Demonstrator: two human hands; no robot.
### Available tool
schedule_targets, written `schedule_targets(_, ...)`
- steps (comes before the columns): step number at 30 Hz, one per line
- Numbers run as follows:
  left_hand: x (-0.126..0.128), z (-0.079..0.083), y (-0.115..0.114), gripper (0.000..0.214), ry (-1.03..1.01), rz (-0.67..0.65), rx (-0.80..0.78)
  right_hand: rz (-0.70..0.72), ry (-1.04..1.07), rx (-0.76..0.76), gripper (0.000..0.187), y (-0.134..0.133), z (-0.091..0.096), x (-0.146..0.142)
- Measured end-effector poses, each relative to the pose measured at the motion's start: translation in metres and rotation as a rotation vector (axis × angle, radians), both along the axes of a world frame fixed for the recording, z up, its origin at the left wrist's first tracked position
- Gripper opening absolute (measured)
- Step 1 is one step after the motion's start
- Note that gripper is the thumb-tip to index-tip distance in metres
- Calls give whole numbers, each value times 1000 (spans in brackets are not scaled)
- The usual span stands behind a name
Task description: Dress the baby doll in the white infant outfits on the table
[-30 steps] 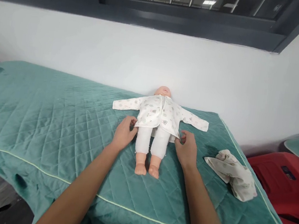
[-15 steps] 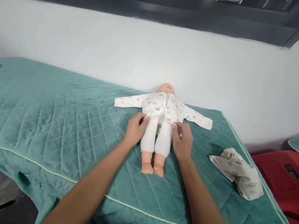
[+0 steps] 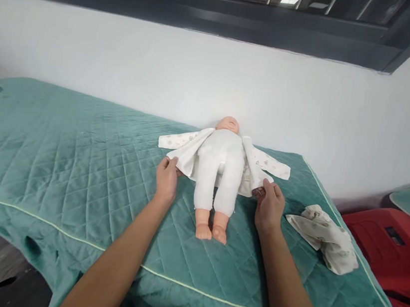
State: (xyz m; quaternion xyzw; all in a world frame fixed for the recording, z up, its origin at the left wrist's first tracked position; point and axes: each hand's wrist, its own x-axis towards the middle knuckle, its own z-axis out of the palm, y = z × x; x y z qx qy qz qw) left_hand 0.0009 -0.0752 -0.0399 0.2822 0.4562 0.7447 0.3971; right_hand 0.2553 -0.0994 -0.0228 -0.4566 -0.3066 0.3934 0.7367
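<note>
A baby doll (image 3: 220, 170) with a white cloth body lies on its back, feet toward me. Its arms are spread inside the sleeves of a white patterned baby jacket (image 3: 190, 154), whose front is spread apart so the torso shows. My left hand (image 3: 167, 178) pinches the lower corner of the jacket's left-side front panel. On the other side, my right hand (image 3: 270, 202) grips the lower corner of the opposite panel. Both panels are drawn outward, their plain white inside facing up. The fingertips of my right hand are partly hidden by its knuckles.
A green quilted cover (image 3: 74, 171) lies over the bed. At the right, a crumpled patterned cloth (image 3: 329, 240) rests near the bed's edge. Beyond that edge is a red case (image 3: 385, 247). A white wall (image 3: 163, 67) stands behind the doll's head, below a dark-framed window.
Both hands have moved outward from the doll's hips, pulling the two front panels apart. The jacket front lay over the torso before; now the white torso is uncovered.
</note>
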Motion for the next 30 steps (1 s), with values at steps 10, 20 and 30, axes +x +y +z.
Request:
schedule_targets(10, -8, -9, -6, 20, 264, 161, -93, -103, -193, -31, 21, -61, -12, 25)
schedule_targets(20, -12, -13, -27, 25, 426, 64, -64, -68, -1545, -355, 36, -63, 42, 158)
schedule_targets(30, -13, 3, -72, 27, 665, -119, -34, 557, -1890, -492, 16, -27, 88, 171)
